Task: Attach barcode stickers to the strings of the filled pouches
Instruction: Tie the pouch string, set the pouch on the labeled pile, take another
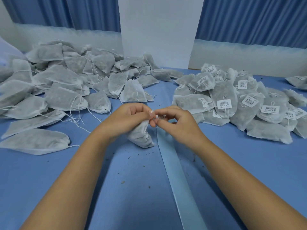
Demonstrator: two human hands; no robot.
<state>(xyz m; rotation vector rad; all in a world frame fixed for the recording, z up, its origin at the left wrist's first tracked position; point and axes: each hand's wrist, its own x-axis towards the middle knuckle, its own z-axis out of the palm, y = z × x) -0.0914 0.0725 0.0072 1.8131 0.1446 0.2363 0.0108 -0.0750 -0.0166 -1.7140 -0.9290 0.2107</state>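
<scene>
A pale blue strip (pixel 180 180) lies flat on the blue tabletop (pixel 129 201), running from the near edge straight up to the hands. Dark crumbs are scattered around it. Both bare forearms reach in from the near edge and meet over the middle of the tabletop.

The left hand (pixel 131 117) has its fingers curled round the gathered top of one filled pouch (pixel 141 136). The pouch's body hangs below the hand and its lower end rests on the tabletop, just beside the strip. The right hand (pixel 176 120) touches the left at the fingertips. Its thumb and forefinger pinch a small barcode sticker (pixel 160 116) at the pouch's top, and its other fingers are loosely bent. The string itself is too small to make out there.

Towards the far left corner lies a heap of unlabelled pouches (pixel 66 83) with loose white strings. Towards the far right lies a heap of labelled pouches (pixel 232 103), their barcode tags showing. Between the heaps, a white board (pixel 157 30) stands upright at the far edge, with blue curtains (pixel 66 12) behind it.
</scene>
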